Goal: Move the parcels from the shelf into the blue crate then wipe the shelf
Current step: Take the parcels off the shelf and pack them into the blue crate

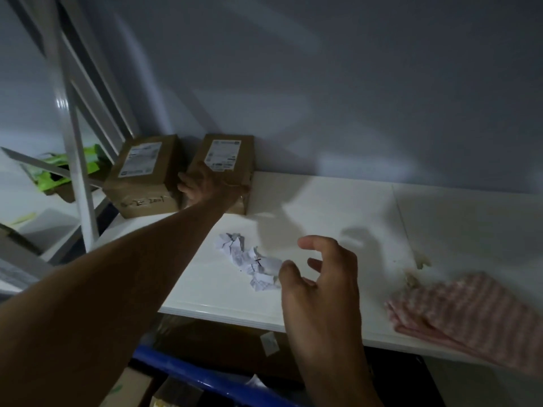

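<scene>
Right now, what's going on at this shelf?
A person is clearing parcels off a white shelf. The left hand grips the right-hand cardboard parcel; a second parcel sits beside it. The right hand hovers open near crumpled paper. A pink checked cloth lies on the shelf, and the blue crate waits below.

The left hand covers the front of the right-hand parcel. Parcel label print is too blurred to read. The blue crate and pink cloth run off frame.
</scene>
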`<action>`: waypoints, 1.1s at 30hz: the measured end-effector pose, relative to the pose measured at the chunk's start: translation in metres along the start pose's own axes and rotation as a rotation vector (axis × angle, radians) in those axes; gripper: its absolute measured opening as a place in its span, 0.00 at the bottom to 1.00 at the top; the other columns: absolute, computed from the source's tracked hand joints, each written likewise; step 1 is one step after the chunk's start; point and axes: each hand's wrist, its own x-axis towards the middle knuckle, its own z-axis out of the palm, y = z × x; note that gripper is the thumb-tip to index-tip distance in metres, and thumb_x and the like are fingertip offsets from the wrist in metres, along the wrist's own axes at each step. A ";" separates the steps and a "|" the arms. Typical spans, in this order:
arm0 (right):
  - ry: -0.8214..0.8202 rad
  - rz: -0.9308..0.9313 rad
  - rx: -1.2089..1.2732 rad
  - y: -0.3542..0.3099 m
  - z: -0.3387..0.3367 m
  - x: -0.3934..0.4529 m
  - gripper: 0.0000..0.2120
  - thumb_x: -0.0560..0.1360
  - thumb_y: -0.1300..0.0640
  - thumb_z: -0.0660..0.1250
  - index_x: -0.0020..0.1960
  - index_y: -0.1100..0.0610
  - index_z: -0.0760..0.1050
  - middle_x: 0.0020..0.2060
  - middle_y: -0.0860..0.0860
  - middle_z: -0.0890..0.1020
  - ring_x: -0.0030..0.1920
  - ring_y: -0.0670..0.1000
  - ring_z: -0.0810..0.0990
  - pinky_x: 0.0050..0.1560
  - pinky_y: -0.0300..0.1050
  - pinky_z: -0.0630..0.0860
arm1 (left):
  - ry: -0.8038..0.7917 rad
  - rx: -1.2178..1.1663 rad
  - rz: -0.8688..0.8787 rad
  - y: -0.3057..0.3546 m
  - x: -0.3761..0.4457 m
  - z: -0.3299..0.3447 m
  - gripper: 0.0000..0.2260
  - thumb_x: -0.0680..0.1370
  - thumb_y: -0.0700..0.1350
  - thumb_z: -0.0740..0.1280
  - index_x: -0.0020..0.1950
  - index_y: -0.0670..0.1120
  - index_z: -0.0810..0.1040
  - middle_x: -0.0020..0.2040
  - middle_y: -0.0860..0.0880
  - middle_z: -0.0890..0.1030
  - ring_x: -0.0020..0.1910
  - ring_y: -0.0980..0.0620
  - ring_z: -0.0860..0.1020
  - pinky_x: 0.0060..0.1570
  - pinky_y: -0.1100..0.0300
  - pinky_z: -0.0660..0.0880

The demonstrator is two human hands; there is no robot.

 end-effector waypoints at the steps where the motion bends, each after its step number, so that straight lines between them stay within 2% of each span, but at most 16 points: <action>1: -0.004 -0.005 -0.006 0.001 0.001 0.001 0.13 0.77 0.55 0.66 0.56 0.40 0.68 0.59 0.38 0.64 0.44 0.25 0.69 0.38 0.19 0.68 | 0.021 0.000 0.003 -0.001 0.001 0.003 0.54 0.68 0.61 0.76 0.81 0.49 0.45 0.80 0.36 0.43 0.78 0.34 0.45 0.74 0.41 0.55; 3: -0.020 -0.035 -0.033 0.002 0.004 0.002 0.14 0.77 0.54 0.67 0.56 0.40 0.67 0.59 0.37 0.63 0.48 0.29 0.70 0.40 0.23 0.70 | 0.066 -0.007 0.007 -0.003 0.002 0.008 0.52 0.68 0.59 0.76 0.81 0.48 0.47 0.79 0.36 0.47 0.77 0.33 0.50 0.72 0.41 0.60; 7: -0.032 -0.067 -0.077 0.005 0.002 0.005 0.13 0.76 0.55 0.67 0.56 0.42 0.68 0.60 0.38 0.64 0.49 0.29 0.69 0.43 0.20 0.69 | 0.142 -0.067 0.012 -0.004 0.001 0.010 0.48 0.65 0.54 0.78 0.77 0.47 0.54 0.73 0.37 0.56 0.70 0.34 0.61 0.63 0.44 0.70; 12: -0.036 -0.011 -0.050 0.006 -0.007 0.011 0.12 0.77 0.54 0.66 0.56 0.41 0.69 0.58 0.38 0.65 0.44 0.22 0.67 0.40 0.17 0.66 | 0.216 -0.105 0.003 -0.010 0.007 0.003 0.50 0.61 0.56 0.79 0.75 0.47 0.56 0.71 0.37 0.59 0.69 0.35 0.62 0.63 0.42 0.70; 15: -0.036 -0.015 -0.065 0.006 -0.004 0.010 0.12 0.77 0.54 0.65 0.56 0.41 0.69 0.59 0.38 0.65 0.45 0.25 0.68 0.40 0.21 0.69 | 0.260 -0.162 0.060 -0.016 0.003 -0.006 0.48 0.58 0.55 0.79 0.72 0.47 0.59 0.69 0.37 0.62 0.66 0.36 0.65 0.63 0.42 0.71; 19: -0.052 -0.040 -0.045 0.002 0.005 0.005 0.10 0.77 0.53 0.66 0.56 0.43 0.70 0.57 0.39 0.66 0.45 0.19 0.65 0.41 0.19 0.68 | 0.304 -0.240 0.217 -0.028 -0.017 -0.022 0.48 0.58 0.55 0.78 0.72 0.49 0.59 0.69 0.39 0.61 0.65 0.38 0.65 0.60 0.46 0.73; 21: -0.068 -0.040 -0.053 0.001 0.008 0.001 0.09 0.77 0.53 0.66 0.54 0.43 0.69 0.55 0.39 0.66 0.45 0.21 0.66 0.40 0.18 0.67 | 0.305 -0.256 0.294 -0.038 -0.033 -0.032 0.46 0.59 0.55 0.79 0.71 0.49 0.60 0.69 0.40 0.61 0.64 0.40 0.66 0.59 0.49 0.73; 24: -0.077 -0.034 -0.064 -0.001 0.013 -0.006 0.09 0.77 0.54 0.66 0.53 0.43 0.69 0.56 0.40 0.66 0.43 0.22 0.67 0.38 0.19 0.68 | 0.291 -0.302 0.393 -0.057 -0.060 -0.047 0.46 0.57 0.60 0.79 0.70 0.51 0.62 0.69 0.42 0.64 0.66 0.45 0.66 0.64 0.48 0.74; 26: -0.077 -0.026 -0.073 -0.002 0.015 -0.010 0.10 0.77 0.55 0.67 0.54 0.45 0.70 0.57 0.41 0.67 0.41 0.23 0.68 0.37 0.20 0.68 | 0.256 -0.351 0.440 -0.073 -0.080 -0.059 0.47 0.57 0.61 0.79 0.70 0.52 0.62 0.70 0.44 0.62 0.66 0.51 0.63 0.67 0.51 0.70; 28: -0.081 -0.022 -0.073 -0.002 0.016 -0.012 0.10 0.77 0.56 0.67 0.55 0.46 0.71 0.57 0.43 0.68 0.41 0.24 0.69 0.34 0.22 0.69 | 0.235 -0.350 0.469 -0.089 -0.100 -0.072 0.43 0.57 0.60 0.80 0.66 0.53 0.65 0.69 0.46 0.61 0.64 0.55 0.59 0.66 0.51 0.70; 31: -0.113 0.004 -0.004 -0.004 0.020 -0.016 0.10 0.76 0.56 0.68 0.55 0.47 0.73 0.55 0.45 0.71 0.43 0.34 0.73 0.32 0.28 0.68 | 0.164 -0.346 0.531 -0.117 -0.130 -0.092 0.40 0.56 0.61 0.80 0.63 0.58 0.65 0.68 0.49 0.62 0.67 0.55 0.60 0.65 0.53 0.70; 33: -0.143 0.024 0.069 -0.005 0.026 -0.021 0.10 0.76 0.55 0.68 0.56 0.47 0.73 0.55 0.45 0.73 0.46 0.38 0.74 0.38 0.33 0.70 | 0.125 -0.357 0.537 -0.138 -0.152 -0.106 0.40 0.56 0.58 0.81 0.62 0.60 0.65 0.67 0.52 0.60 0.69 0.56 0.60 0.66 0.61 0.67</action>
